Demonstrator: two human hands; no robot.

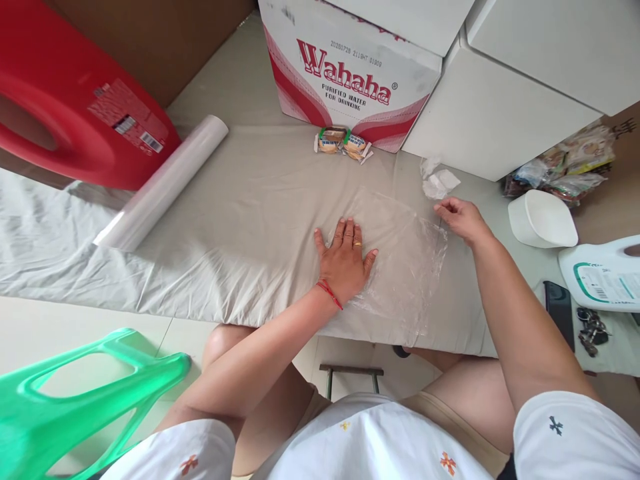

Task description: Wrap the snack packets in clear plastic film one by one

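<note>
My left hand [344, 263] lies palm down with spread fingers on a thin clear plastic sheet [400, 257], pressing its left part to the cloth-covered surface [250, 200]. The sheet is wrinkled, most of all along its right edge. Just past that edge my right hand [464, 219] is closed in a pinch, thumb against fingers. Whether a bit of plastic is between those fingertips I cannot tell. A crumpled white tissue [441, 183] lies just beyond the right fingertips. Farther back, two small wrapped snacks [343, 142] rest against a Wahaha water carton [350, 80].
At left, a clear film roll [163, 183] lies beside a big red jug [95, 100]. A green plastic stool [100, 393] stands below. At right are a white bowl [543, 219], snack packets [565, 163], a white bottle [607, 273], a phone [559, 310] and keys [593, 330].
</note>
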